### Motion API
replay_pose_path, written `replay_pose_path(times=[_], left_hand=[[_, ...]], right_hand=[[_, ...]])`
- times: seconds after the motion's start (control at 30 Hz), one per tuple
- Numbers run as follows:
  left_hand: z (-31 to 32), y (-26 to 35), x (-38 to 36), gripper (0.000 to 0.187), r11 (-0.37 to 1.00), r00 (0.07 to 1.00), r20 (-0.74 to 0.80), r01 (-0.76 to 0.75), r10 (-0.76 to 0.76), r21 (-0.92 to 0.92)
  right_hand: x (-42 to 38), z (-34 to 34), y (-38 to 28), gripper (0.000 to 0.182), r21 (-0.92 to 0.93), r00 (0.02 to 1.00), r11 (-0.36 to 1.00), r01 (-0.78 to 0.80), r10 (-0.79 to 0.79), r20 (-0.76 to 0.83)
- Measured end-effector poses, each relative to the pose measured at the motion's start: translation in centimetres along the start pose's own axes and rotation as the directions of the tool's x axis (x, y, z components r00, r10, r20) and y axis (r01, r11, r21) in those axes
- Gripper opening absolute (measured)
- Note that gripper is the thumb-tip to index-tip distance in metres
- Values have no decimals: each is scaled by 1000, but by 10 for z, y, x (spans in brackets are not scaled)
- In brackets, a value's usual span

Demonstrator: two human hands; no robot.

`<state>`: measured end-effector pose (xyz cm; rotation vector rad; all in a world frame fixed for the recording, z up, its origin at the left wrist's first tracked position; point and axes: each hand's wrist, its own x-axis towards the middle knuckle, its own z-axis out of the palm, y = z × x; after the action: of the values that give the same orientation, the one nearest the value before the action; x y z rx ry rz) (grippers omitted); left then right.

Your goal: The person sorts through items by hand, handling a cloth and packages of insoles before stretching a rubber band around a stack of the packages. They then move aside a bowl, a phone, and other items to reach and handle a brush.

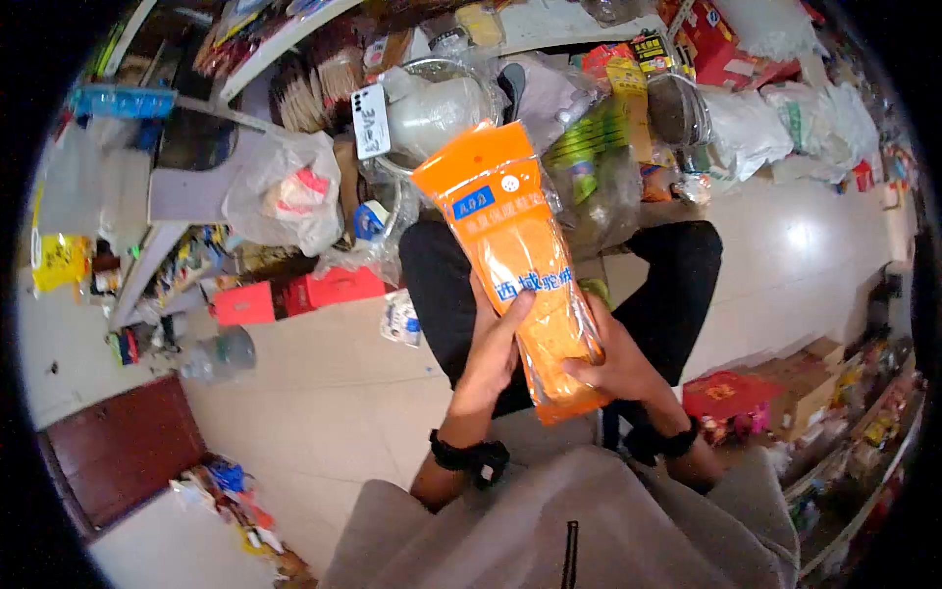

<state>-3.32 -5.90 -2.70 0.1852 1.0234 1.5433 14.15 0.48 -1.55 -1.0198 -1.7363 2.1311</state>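
Note:
An orange plastic package (pixel 515 250) with blue and white printing is held upright over my lap, its top leaning to the left. My left hand (pixel 494 339) grips its left edge, with the thumb across the front. Lower down, my right hand (pixel 623 361) is closed on the right edge, thumb also on the front. The fingers behind the package are hidden. Just beyond the package's top lies a metal basin (pixel 432 69) with clear plastic in it, and a white phone-like box (pixel 370 122) stands at its left side.
Plastic bags (pixel 294 196), a red box (pixel 260 302) and green-striped packaging (pixel 589 137) lie ahead of my knees. White bags (pixel 741 128) are at the far right. A plastic bottle (pixel 221 355) is on the left floor. Cardboard boxes (pixel 805 393) and shelves stand at right.

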Motion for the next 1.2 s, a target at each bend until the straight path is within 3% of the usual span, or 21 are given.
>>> replay_pose_path(times=[0.17, 0.3, 0.37, 0.43, 0.5, 0.53, 0.57, 0.63, 0.67, 0.77, 0.8, 0.9, 0.97, 1.03, 1.1, 1.2], left_hand=[[-15, -15, 4, 66, 994, 995, -10, 102, -101, 26], [-3, -22, 22, 63, 961, 978, -59, 207, -199, 182], [-21, -33, 40, 62, 957, 984, -26, 176, -174, 230], [-17, -31, 52, 61, 952, 988, 14, 142, -151, 270], [-6, -29, 59, 58, 959, 997, -66, 67, -51, 274], [2, -27, 63, 57, 970, 992, -119, 67, -40, 232], [-1, -28, 71, 57, 949, 984, -170, 104, -55, 296], [0, -33, 84, 57, 951, 972, -218, 147, -88, 272], [2, -38, 85, 59, 947, 975, -200, 150, -95, 282], [21, -49, 93, 64, 919, 971, -115, 238, -212, 314], [35, -48, 92, 71, 903, 961, -62, 273, -268, 331], [45, -59, 111, 76, 962, 976, 56, 195, -209, 191], [41, -60, 119, 74, 923, 975, -23, 216, -220, 318], [33, -58, 124, 62, 906, 947, -45, 318, -319, 279], [26, -56, 124, 55, 894, 945, -44, 322, -325, 312], [26, -52, 117, 44, 880, 945, -59, 323, -323, 347]], right_hand=[[14, -4, 9, 79, 40, 988, 993, 113, -108, -114], [33, -13, 6, 86, -106, 988, 986, 128, -136, -75], [44, -15, 27, 92, -143, 971, 968, 208, -222, -91], [47, -27, 20, 95, -176, 988, 974, 143, -151, -35], [54, -34, 32, 98, -30, 984, 983, 179, -178, 22], [58, -33, 34, 100, 319, 991, 940, 124, -133, 7], [59, -38, 37, 100, 317, 992, 940, 124, -125, -15], [55, -49, 33, 103, 350, 998, 936, -31, 11, 59], [55, -48, 34, 101, 298, 997, 952, 69, -59, -42], [58, -57, 51, 98, 171, 988, 985, 26, 0, -154], [59, -61, 66, 92, 134, 957, 978, 159, -120, -266], [65, -104, 83, 90, 278, 945, 953, 119, -23, -326], [76, -157, 40, 88, 224, 902, 951, 212, -102, -420], [94, -207, 29, 88, -119, 834, 981, 155, -195, -517], [119, -250, 11, 87, -507, 706, 860, 56, -393, -589], [152, -282, -23, 88, -476, 727, 879, 24, -343, -595]])
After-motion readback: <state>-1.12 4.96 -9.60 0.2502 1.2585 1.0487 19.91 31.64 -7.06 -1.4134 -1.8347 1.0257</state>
